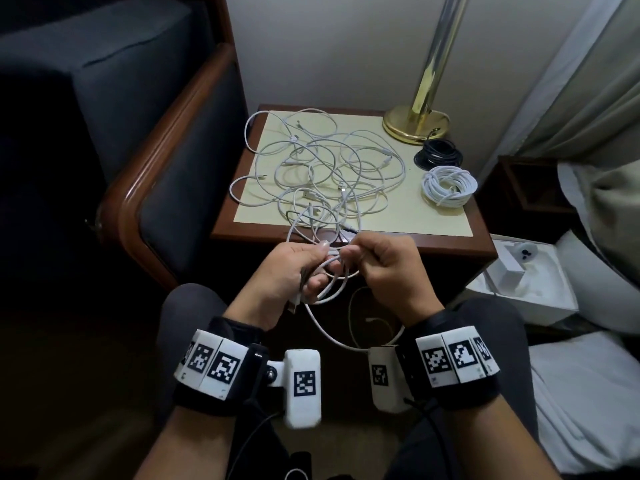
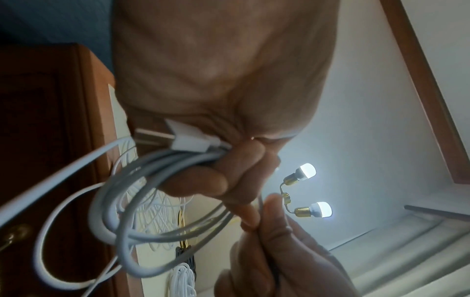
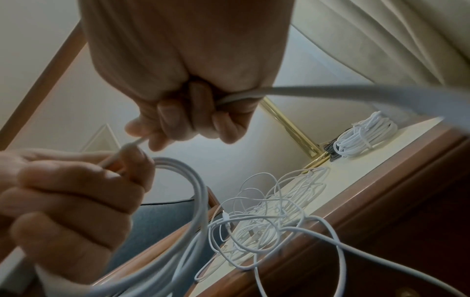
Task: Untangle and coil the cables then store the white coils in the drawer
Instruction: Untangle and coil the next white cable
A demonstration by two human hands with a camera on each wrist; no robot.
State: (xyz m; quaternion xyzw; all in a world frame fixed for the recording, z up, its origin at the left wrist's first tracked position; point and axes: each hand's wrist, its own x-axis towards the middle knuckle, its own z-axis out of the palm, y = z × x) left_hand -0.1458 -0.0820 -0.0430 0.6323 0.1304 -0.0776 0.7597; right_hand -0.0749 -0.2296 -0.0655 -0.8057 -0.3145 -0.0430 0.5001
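A tangle of thin white cables [image 1: 318, 171] lies spread over the nightstand top [image 1: 433, 216]. In front of the nightstand my left hand [image 1: 294, 271] grips several loops of one white cable [image 2: 142, 201], its white plug [image 2: 188, 140] pressed against the palm. My right hand [image 1: 384, 265] is curled round the same cable [image 3: 330, 91] and pinches it close to the left thumb. A slack length of it hangs in a loop [image 1: 346, 337] below both wrists. A finished white coil [image 1: 449, 184] and a black coil [image 1: 439, 153] lie at the nightstand's right side.
A brass lamp base [image 1: 415, 124] stands at the nightstand's back right corner. A dark armchair with a wooden arm [image 1: 166, 161] is on the left. A white open box [image 1: 523, 282] and bedding [image 1: 595, 209] are on the right. The nightstand front [image 2: 50, 160] shows a brass handle [image 2: 15, 235].
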